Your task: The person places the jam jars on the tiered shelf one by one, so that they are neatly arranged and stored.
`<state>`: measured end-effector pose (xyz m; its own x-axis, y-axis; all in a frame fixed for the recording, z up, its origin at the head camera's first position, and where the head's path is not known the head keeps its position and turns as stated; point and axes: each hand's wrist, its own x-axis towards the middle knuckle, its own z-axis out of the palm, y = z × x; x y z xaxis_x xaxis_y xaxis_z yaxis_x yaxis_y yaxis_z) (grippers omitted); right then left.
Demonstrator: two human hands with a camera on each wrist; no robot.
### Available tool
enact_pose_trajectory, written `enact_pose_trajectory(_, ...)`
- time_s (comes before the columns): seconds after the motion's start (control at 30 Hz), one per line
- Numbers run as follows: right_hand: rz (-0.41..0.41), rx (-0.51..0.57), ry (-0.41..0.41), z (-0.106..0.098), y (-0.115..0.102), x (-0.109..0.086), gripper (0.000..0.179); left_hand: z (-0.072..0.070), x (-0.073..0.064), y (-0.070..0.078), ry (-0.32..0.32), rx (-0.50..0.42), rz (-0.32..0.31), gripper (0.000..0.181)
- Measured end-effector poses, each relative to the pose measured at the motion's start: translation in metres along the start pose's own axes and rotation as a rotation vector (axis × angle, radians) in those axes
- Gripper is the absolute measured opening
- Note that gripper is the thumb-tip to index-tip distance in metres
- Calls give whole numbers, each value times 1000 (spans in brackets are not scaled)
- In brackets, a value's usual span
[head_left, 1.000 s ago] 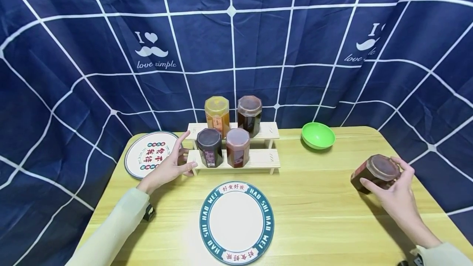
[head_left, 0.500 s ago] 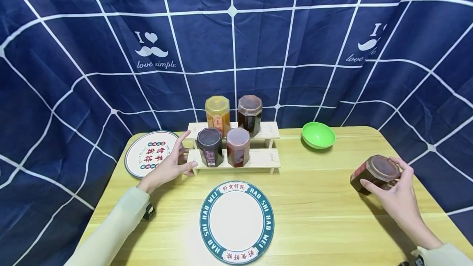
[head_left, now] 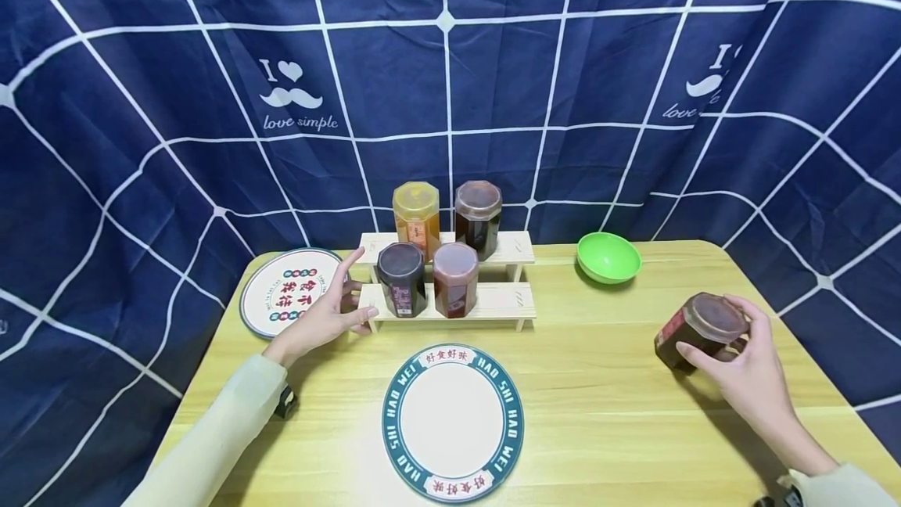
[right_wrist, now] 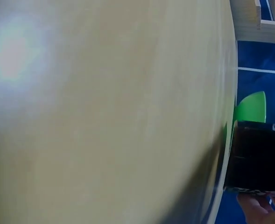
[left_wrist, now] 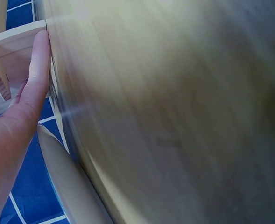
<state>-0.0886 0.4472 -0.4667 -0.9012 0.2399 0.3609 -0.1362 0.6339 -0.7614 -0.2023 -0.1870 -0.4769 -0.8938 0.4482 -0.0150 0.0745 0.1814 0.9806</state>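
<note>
In the head view my left hand (head_left: pixel 325 319) rests against the left end of a two-step wooden rack (head_left: pixel 503 303). One finger lies straight along the rack's side (left_wrist: pixel 16 56) in the left wrist view. My right hand (head_left: pixel 750 379) grips a dark octagonal jar (head_left: pixel 693 332) between thumb and fingers at the table's right side. The jar tilts a little; whether its base touches the table I cannot tell. On the rack's upper step stand a yellow jar (head_left: pixel 417 219) and a dark brown jar (head_left: pixel 478 219). Its lower step bears a blackish jar (head_left: pixel 402 280) and a reddish-brown jar (head_left: pixel 455 280).
A teal-rimmed plate (head_left: pixel 393 429) lies in front of the rack. Behind my left hand is another plate (head_left: pixel 271 307) with printed characters. A green bowl (head_left: pixel 608 258) sits at the back, right of the rack. A blue checked curtain (head_left: pixel 493 84) surrounds the wooden table (head_left: pixel 584 397).
My right hand has shifted slightly left with the dark jar, mostly in the last half second. The left hand stays against the rack, and the other jars stand as before.
</note>
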Motion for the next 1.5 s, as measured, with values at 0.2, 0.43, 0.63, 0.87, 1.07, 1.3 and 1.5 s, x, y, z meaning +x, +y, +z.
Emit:
enact_pose_trajectory(0.2,-51,4,-25,5,-8,3,104,0,2,-1,0,2,-5,106)
enact_pose_trajectory(0.43,-96,11,-56,11,-20,7,105,0,1,-1,1,2,-7,106)
enact_pose_trajectory(0.63,-108,4,-80,15,-34,11,104,1,2,-1,-1,10,-10,106)
enact_pose_trajectory(0.87,-147,56,-143,22,-52,18,106,0,2,-1,3,6,-11,106)
enact_pose_trajectory(1.07,-167,100,-184,29,-68,25,107,0,1,0,6,10,-7,106)
enact_pose_trajectory(1.3,-199,127,-238,38,-86,33,105,1,2,0,6,-4,-10,106)
enact_pose_trajectory(1.5,-226,170,-308,50,-100,38,105,1,1,0,7,-7,-9,107)
